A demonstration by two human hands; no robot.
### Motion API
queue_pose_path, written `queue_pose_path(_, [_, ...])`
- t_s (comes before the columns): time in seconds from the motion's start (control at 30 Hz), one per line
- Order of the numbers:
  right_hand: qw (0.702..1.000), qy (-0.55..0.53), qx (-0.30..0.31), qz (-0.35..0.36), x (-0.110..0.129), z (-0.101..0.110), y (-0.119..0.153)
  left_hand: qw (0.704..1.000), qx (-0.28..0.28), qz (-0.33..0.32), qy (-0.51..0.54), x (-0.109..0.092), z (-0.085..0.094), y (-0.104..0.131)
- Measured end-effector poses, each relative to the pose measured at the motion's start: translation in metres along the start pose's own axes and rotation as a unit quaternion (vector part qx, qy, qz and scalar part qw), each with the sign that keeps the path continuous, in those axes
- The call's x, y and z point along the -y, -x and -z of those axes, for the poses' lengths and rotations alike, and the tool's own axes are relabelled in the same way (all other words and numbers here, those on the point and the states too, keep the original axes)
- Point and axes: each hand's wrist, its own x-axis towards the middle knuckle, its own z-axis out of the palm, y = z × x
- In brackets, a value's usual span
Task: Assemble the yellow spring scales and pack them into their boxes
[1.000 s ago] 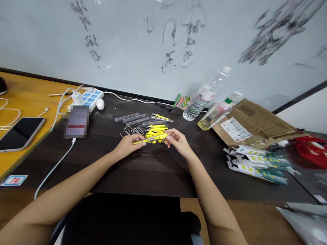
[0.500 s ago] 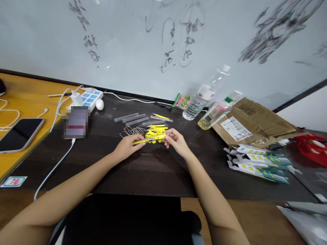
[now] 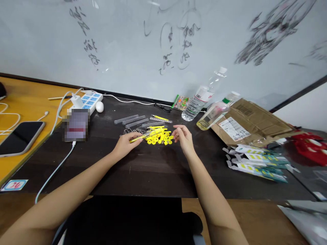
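My left hand [image 3: 125, 144] grips a slim clear tube with a yellow strip inside [image 3: 137, 137], tilted up toward the right. My right hand [image 3: 184, 139] is just right of a pile of yellow rings and small parts [image 3: 159, 137], its fingertips at a small yellow piece [image 3: 171, 137]. Several clear tubes [image 3: 134, 120] lie behind the pile. Metal wire hooks [image 3: 131, 131] are partly hidden by my left hand. A tube with a yellow part [image 3: 160, 118] rests at the back.
A power strip [image 3: 92, 101], a pixelated phone [image 3: 76, 125] and a white round object [image 3: 99, 107] are at left. Right of the pile stand a water bottle [image 3: 195, 105] and a bottle of yellow liquid [image 3: 213, 115], beside a cardboard package [image 3: 255, 119] and flattened boxes [image 3: 258, 163].
My right hand has moved right, away from the held tube, where it had touched a yellow piece at the tube's end. More of the yellow pile shows now.
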Motion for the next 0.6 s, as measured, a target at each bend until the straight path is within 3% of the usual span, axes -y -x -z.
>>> queue_pose_path(0.1, [0.992, 0.116, -0.020, 0.048, -0.005, -0.001, 0.000, 1.000, 0.003, -0.003, 0.016, 0.002, 0.000, 0.000])
queue_pose_path(0.27, [0.944, 0.303, -0.026, 0.125, -0.010, 0.004, 0.000, 1.000, -0.010, 0.002, 0.023, 0.006, -0.001, 0.000])
queue_pose_path(0.37, [0.927, 0.359, -0.026, 0.106, -0.011, 0.015, -0.004, 0.999, -0.017, 0.006, 0.028, 0.006, -0.001, 0.000])
queue_pose_path(0.47, [0.918, 0.389, 0.019, 0.076, -0.012, 0.024, -0.007, 1.000, -0.015, 0.009, 0.020, 0.004, -0.001, 0.000])
queue_pose_path(0.6, [0.913, 0.395, 0.046, 0.090, -0.011, 0.023, -0.006, 1.000, -0.011, 0.010, 0.015, 0.003, -0.002, 0.001])
